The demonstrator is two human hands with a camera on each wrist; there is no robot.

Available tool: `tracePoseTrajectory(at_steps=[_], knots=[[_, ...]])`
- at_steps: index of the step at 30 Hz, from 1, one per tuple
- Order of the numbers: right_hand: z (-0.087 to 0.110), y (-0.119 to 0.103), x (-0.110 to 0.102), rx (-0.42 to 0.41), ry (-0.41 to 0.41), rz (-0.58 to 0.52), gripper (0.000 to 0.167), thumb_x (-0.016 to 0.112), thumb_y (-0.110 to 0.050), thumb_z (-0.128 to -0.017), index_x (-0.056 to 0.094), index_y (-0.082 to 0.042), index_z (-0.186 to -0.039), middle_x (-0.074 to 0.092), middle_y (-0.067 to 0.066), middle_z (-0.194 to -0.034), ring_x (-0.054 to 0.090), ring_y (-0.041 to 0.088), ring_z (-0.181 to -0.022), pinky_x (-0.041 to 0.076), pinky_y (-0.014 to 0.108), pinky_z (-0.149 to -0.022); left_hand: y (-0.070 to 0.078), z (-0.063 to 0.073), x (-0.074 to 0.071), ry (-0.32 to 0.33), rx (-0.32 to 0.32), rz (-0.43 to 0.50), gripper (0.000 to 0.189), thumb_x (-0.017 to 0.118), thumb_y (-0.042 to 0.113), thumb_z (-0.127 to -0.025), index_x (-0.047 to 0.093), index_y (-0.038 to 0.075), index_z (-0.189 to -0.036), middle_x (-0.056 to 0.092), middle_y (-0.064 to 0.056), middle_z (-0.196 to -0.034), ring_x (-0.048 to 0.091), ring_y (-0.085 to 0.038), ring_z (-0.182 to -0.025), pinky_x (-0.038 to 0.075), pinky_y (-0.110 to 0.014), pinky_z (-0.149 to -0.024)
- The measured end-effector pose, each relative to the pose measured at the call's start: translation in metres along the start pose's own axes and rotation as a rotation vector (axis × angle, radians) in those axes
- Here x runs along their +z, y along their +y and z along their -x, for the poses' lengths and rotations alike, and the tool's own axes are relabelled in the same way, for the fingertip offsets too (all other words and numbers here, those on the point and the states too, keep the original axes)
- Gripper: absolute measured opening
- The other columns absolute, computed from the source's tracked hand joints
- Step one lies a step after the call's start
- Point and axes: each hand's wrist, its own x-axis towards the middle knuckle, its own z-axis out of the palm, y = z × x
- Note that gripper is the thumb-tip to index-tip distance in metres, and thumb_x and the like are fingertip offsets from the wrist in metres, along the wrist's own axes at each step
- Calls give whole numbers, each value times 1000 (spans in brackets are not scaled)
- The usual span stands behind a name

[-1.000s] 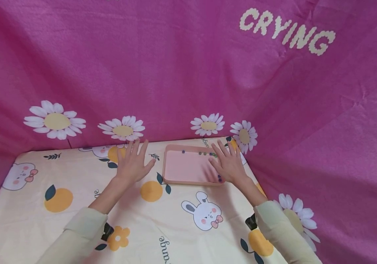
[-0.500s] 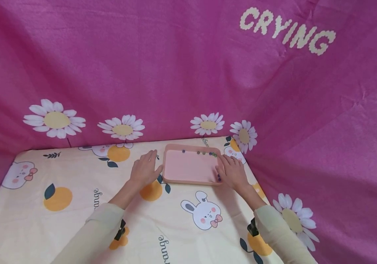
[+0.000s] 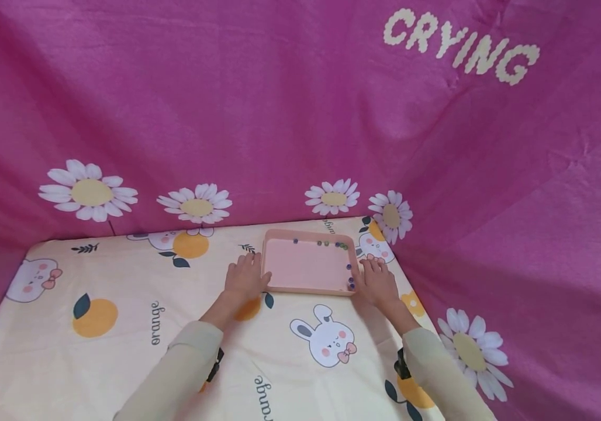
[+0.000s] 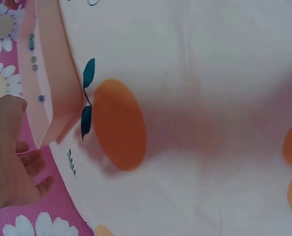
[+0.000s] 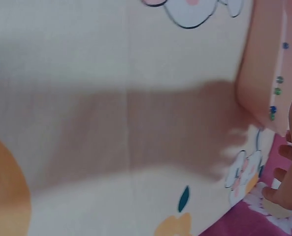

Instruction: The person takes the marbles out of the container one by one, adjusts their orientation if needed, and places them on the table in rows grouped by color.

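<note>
A shallow pink tray (image 3: 308,291) lies on the patterned tablecloth. Several small round beads, blue (image 3: 296,241) and green (image 3: 326,243), sit in it along the far and right walls. My left hand (image 3: 245,278) is at the tray's left side, thumb over the rim and fingers pointing down along the outside. At the right side my right hand (image 3: 379,285) holds likewise, its thumb on the rim. In the left wrist view, the left hand (image 4: 8,157) overlaps the tray's corner. The right wrist view cuts off part of the right hand (image 5: 291,157).
The cream tablecloth (image 3: 137,374) is printed with oranges and rabbits. Behind and to the right, a magenta curtain (image 3: 258,117) with daisies rises at the table's edge. A dark wrist device (image 3: 401,363) shows under the right cuff.
My left hand has moved right and inward to the tray's left side. My right hand has drawn back from over the tray to its right side, uncovering a blue bead by that wall.
</note>
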Motion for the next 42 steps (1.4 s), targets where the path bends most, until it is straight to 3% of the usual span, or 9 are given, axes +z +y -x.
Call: tracePoseTrajectory(at_steps=[7, 13, 22, 26, 33, 42], knots=[[0, 2, 11, -2, -61, 72, 56, 40, -34, -106, 39, -1, -150, 36, 22, -155, 26, 46, -143, 29, 65, -111, -2, -7, 12, 4, 17, 20, 79, 52, 44, -101, 16, 5, -160, 22, -17, -163, 21, -35, -148, 19, -56, -118], [-6, 5, 19, 33, -115, 96, 61, 35, -40, -106, 31, -5, -156, 24, 19, -162, 16, 45, -147, 21, 66, -114, -10, -13, 24, -5, -6, 37, 83, 49, 48, -101, 9, 8, -161, 11, -15, -166, 10, -33, -151, 10, -57, -120], [-6, 6, 21, 69, -188, 55, 65, 33, -41, -106, 22, -6, -159, 16, 19, -164, 9, 48, -147, 17, 71, -112, -15, -13, 32, -65, -5, 19, 85, 44, 52, -101, 5, 5, -160, 4, -15, -167, 5, -33, -152, 8, -57, -120], [-7, 6, 20, 72, -193, 30, 62, 29, -40, -107, 22, -7, -159, 15, 19, -164, 9, 50, -147, 16, 72, -111, -16, -12, 31, -62, 14, 31, 82, 45, 48, -102, 7, 3, -160, 5, -16, -166, 6, -34, -151, 6, -58, -120], [-7, 4, 20, 100, -238, -8, 63, 26, -42, -107, 17, -11, -161, 9, 18, -165, 4, 50, -147, 11, 73, -111, -18, -14, 35, -107, 23, -36, 77, 39, 46, -102, 10, 5, -160, 6, -14, -167, 4, -33, -152, 3, -58, -120], [-6, 7, 24, 115, -276, -16, 64, 22, -44, -107, 11, -13, -161, 5, 17, -166, 0, 49, -147, 6, 71, -113, -17, -20, 44, -108, 29, -5, 76, 37, 46, -103, 8, 4, -160, 5, -13, -167, 3, -32, -152, 1, -57, -120]])
